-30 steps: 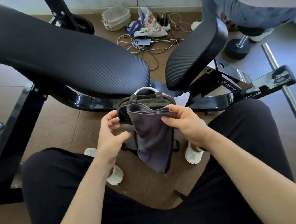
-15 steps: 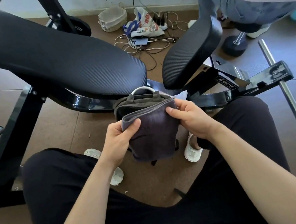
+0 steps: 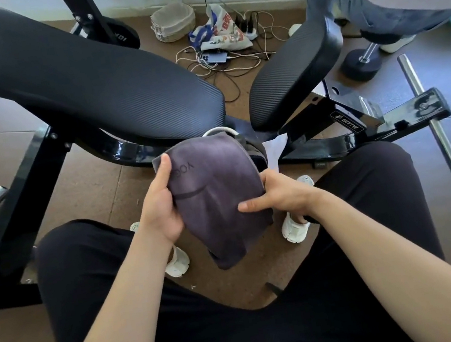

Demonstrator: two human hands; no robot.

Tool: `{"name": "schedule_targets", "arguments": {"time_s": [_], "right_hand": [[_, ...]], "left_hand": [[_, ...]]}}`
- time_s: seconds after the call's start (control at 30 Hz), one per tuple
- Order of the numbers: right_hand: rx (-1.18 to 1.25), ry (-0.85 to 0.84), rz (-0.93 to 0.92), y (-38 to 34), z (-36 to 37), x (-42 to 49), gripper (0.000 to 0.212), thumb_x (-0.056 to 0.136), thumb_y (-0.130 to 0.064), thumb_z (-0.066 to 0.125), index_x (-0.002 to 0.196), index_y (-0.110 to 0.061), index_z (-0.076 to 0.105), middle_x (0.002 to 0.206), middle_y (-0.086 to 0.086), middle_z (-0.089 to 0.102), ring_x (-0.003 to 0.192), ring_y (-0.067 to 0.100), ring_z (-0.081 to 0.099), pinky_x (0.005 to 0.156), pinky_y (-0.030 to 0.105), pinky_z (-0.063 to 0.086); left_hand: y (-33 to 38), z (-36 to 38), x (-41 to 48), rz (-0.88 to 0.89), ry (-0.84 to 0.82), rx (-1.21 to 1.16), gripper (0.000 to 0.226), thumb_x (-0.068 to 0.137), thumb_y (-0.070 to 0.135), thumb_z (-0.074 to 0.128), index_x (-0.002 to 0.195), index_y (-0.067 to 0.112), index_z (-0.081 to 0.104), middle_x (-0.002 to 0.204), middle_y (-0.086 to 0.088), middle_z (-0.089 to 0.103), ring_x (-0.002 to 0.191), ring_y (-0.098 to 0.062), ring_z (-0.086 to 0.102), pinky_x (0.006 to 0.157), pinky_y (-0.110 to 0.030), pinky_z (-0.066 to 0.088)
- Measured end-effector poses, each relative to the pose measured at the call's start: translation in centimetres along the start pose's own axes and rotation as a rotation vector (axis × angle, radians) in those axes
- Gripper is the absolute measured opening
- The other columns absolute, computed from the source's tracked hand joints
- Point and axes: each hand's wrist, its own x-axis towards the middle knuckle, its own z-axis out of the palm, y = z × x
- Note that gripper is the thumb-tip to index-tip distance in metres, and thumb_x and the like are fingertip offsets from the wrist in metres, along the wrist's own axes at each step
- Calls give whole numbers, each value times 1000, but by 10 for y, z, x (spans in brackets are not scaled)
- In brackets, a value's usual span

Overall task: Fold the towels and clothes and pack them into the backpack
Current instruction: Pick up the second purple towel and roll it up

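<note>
Over the last half second the folded grey-purple towel [image 3: 216,195] is swinging up to face the camera. It is now hiding most of the backpack [image 3: 255,151], which was showing above it. Both hands are sliding from the towel's top edge down to its sides.

The left hand [image 3: 162,209] is gripping the towel's left edge. Its thumb is lying straight up the front of the cloth, beside some printed lettering, and the other fingers are tucked out of sight behind. The right hand [image 3: 280,196] is holding the right edge. Its index finger is stretching flat across the front, pointing toward the left palm, and the rest are curling under the cloth. The grip looks meant to keep the folded layers from sliding apart.

The towel is hanging between the two hands, off the floor, with its lower end drooping past the wrists. Just beyond the fingertips only a dark corner of the backpack is peeking out (whether it is open cannot be seen). It is sitting close by, probably for easy packing. A black bench pad [image 3: 94,82] is stretching away behind it.
</note>
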Motion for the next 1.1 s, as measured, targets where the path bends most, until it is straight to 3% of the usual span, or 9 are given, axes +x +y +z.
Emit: {"name": "schedule_targets", "arguments": {"time_s": [0.13, 0.27, 0.37, 0.47, 0.67, 0.83, 0.9, 1.0, 1.1], "right_hand": [[298, 49, -11, -9, 8, -3, 17, 89, -20, 68, 99, -8, 74, 96, 6, 79, 91, 18, 75, 80, 28, 59], [526, 267, -56, -18, 6, -1, 17, 100, -21, 59, 105, -10, 70, 95, 5, 79, 89, 17, 76, 78, 28, 60], [535, 374, -75, -19, -3, 0, 17, 103, -20, 57, 105, -10, 70, 96, 5, 79, 95, 18, 75, 78, 29, 60], [456, 420, -78, -13, -11, 1, 17, 100, -17, 63, 113, -8, 69, 109, 10, 77, 108, 26, 72, 90, 37, 58], [369, 531, -20, -4, -21, 4, 35, 93, -9, 72, 127, -7, 64, 119, 11, 74, 112, 25, 72, 102, 48, 55], [364, 564, -46, -2, -22, 5, 32, 95, -7, 68, 127, -9, 63, 119, 11, 74, 111, 25, 72, 101, 47, 56], [365, 513, -68, -4, -21, 3, 32, 96, -7, 68, 127, -11, 62, 119, 10, 74, 112, 25, 71, 98, 44, 57], [336, 418, -70, -5, -16, 1, 29, 96, -7, 67, 124, -10, 63, 116, 9, 75, 111, 25, 72, 92, 39, 57], [334, 331, -57, -3, -11, 1, 29, 96, -3, 66, 125, -8, 63, 115, 10, 75, 111, 25, 72, 91, 35, 59]], "left_hand": [[1, -9, 0, 4, -61, -190, 71, 100, 66, 40, 136, 10, 65, 140, -16, 64, 130, -31, 61, 111, -46, 45], [-18, -6, -8, -124, -191, 28, 62, 92, 64, 51, 111, 11, 76, 106, -11, 75, 98, -27, 69, 87, -41, 54], [-32, -1, -14, -170, -355, 129, 42, 94, 40, 58, 125, 14, 66, 115, -6, 74, 108, -23, 68, 87, -35, 56], [-38, 4, -15, -119, -424, 266, 52, 91, 15, 65, 142, 17, 54, 130, -7, 70, 120, -24, 67, 92, -32, 56], [-35, -10, -10, -74, -476, 370, 70, 81, 11, 80, 144, 21, 53, 129, -16, 66, 112, -33, 61, 84, -40, 49], [-23, -24, -8, -197, -780, 454, 87, 75, 3, 77, 154, 19, 43, 124, -18, 61, 100, -32, 59, 85, -36, 53], [-27, -21, -7, -159, -712, 469, 79, 75, 24, 76, 149, 14, 50, 131, -15, 63, 115, -33, 59, 100, -45, 48], [-35, -10, -5, -230, -510, 310, 80, 77, 56, 72, 140, 8, 58, 124, -11, 67, 111, -25, 64, 98, -43, 49], [-41, 1, -2, -106, -401, 245, 54, 95, 35, 64, 143, 12, 56, 138, -11, 65, 128, -28, 61, 108, -42, 49]]}}
